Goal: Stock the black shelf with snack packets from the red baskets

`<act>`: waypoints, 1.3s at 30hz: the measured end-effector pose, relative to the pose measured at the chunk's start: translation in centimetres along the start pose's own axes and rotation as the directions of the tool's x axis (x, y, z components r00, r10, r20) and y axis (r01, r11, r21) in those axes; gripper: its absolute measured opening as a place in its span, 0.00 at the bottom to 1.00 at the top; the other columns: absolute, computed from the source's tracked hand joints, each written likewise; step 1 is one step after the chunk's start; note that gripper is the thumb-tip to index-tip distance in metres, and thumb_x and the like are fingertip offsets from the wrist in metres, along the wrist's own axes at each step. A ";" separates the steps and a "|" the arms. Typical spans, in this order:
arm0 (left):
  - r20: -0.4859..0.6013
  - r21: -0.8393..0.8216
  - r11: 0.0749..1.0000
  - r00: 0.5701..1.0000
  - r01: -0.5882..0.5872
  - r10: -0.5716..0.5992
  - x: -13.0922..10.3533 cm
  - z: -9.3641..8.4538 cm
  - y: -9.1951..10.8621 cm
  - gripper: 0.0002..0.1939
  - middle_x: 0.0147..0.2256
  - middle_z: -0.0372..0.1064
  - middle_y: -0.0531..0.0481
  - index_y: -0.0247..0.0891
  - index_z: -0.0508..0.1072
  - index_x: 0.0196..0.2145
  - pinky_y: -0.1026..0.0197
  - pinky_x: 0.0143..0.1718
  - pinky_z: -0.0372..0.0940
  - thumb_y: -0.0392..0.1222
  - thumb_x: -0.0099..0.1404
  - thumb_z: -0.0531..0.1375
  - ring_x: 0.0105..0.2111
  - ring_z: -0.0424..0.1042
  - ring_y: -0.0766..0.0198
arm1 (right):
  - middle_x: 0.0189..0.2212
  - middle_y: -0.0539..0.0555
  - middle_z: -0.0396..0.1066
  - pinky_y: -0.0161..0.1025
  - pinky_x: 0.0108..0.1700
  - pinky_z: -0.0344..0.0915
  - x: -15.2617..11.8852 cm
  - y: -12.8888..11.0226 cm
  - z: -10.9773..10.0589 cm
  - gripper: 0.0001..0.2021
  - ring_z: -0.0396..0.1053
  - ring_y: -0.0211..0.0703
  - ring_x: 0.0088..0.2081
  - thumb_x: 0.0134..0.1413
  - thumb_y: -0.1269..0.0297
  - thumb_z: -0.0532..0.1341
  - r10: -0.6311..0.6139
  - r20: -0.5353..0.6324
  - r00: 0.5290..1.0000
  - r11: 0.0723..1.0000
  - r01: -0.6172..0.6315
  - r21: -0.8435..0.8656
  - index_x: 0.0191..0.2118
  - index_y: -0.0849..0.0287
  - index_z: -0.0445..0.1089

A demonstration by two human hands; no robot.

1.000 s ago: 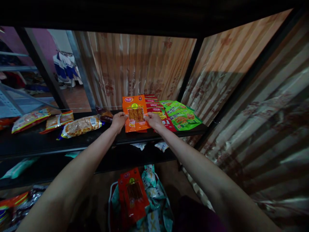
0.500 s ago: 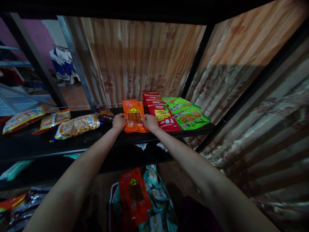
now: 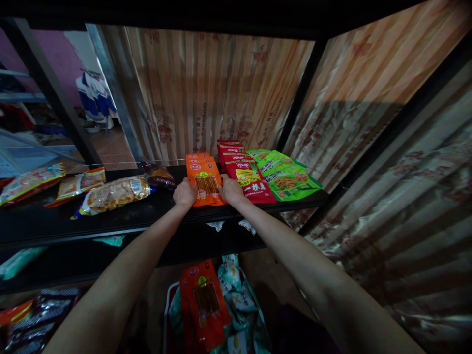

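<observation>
An orange snack packet [image 3: 206,184] lies on top of similar orange packets on the black shelf [image 3: 162,209]. My left hand [image 3: 185,192] is closed on its left edge, and my right hand [image 3: 230,189] grips its right edge, fingers curled in. Red packets [image 3: 249,172] overlap in a row just right of my right hand. Beyond them fan out green packets [image 3: 289,177]. To the left of my left hand lie a dark brown packet [image 3: 159,177] and a long clear bread packet [image 3: 116,194].
Below the shelf, a white-rimmed basket [image 3: 166,314] holds orange packets [image 3: 206,305] and teal packets [image 3: 241,300]. More packets [image 3: 79,184] lie at the shelf's left. A curtain [image 3: 221,88] hangs behind, and a black post [image 3: 302,93] stands at the right.
Both hands have moved slightly nearer with the front orange packet, which now lies lower and flatter. More of the orange packets behind it shows.
</observation>
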State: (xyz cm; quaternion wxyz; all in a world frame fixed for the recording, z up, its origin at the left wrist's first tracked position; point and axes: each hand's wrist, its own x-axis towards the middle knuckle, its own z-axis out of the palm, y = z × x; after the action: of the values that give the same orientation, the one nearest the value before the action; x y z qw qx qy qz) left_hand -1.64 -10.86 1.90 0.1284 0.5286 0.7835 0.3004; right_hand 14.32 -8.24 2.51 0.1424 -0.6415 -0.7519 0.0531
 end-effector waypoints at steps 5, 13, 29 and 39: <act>0.045 0.074 0.997 0.999 -0.017 0.013 -0.6 0.0 -0.1 0.24 0.47 0.73 0.39 0.43 0.63 0.57 0.54 0.44 0.63 0.42 0.64 0.54 0.47 0.72 0.50 | 0.46 0.64 0.72 0.42 0.47 0.63 -0.5 0.2 0.2 0.18 0.71 0.51 0.48 0.60 0.64 0.54 -0.031 -0.004 1.000 1.000 0.031 0.006 0.55 0.60 0.60; 0.004 0.141 0.989 0.999 -0.051 0.051 -1.4 -0.3 0.0 0.21 0.51 0.67 0.39 0.40 0.66 0.55 0.55 0.44 0.64 0.44 0.65 0.53 0.47 0.71 0.52 | 0.49 0.65 0.68 0.42 0.46 0.64 -1.2 -0.1 0.3 0.17 0.70 0.51 0.47 0.61 0.65 0.52 -0.029 -0.001 1.000 0.999 0.029 -0.027 0.55 0.62 0.59; -0.125 0.200 0.928 0.931 -0.315 0.343 -5.5 -1.8 -1.0 0.17 0.48 0.66 0.44 0.40 0.73 0.46 0.60 0.45 0.64 0.41 0.68 0.48 0.47 0.67 0.58 | 0.53 0.64 0.64 0.43 0.52 0.61 -3.7 0.1 -1.3 0.17 0.65 0.51 0.52 0.62 0.66 0.50 -0.183 -0.111 0.977 0.983 0.182 -0.020 0.54 0.62 0.64; 0.289 -0.207 0.971 0.941 -0.120 0.178 -20.7 1.5 -14.5 0.13 0.40 0.73 0.45 0.39 0.75 0.35 0.59 0.48 0.65 0.30 0.59 0.52 0.42 0.72 0.61 | 0.48 0.57 0.71 0.42 0.53 0.62 -20.8 2.9 6.2 0.17 0.67 0.43 0.50 0.60 0.69 0.49 -0.381 -0.020 0.924 0.812 0.345 0.471 0.52 0.57 0.68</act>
State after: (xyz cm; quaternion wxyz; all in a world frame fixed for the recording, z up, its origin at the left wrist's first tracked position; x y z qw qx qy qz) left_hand -3.33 -32.91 -10.45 0.2740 0.6121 0.6802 0.2960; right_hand 18.20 -27.52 -7.21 0.2715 -0.4304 -0.8301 0.2280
